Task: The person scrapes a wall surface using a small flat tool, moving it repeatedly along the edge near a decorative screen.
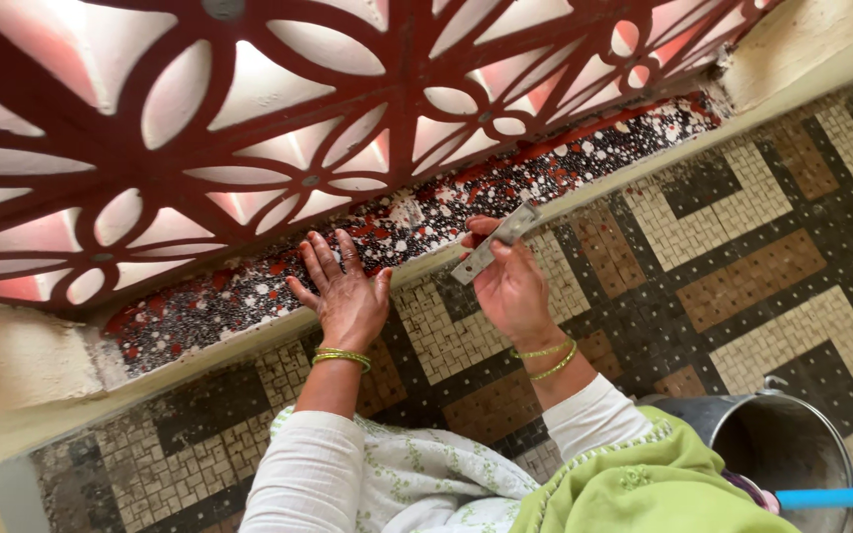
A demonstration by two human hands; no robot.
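Red and white paint flecks cover most of the ledge (249,296) below the red grille (278,109), so scraping looks barely begun, left hand (346,288) flat and open there, right hand (507,286) gripping the metal scraper (494,242) just above it.

dull grey metal scraper (494,243), rough paint-flecked speckled stone sill (249,296), matt mosaic-tile floor (742,247), metal bucket (792,444)
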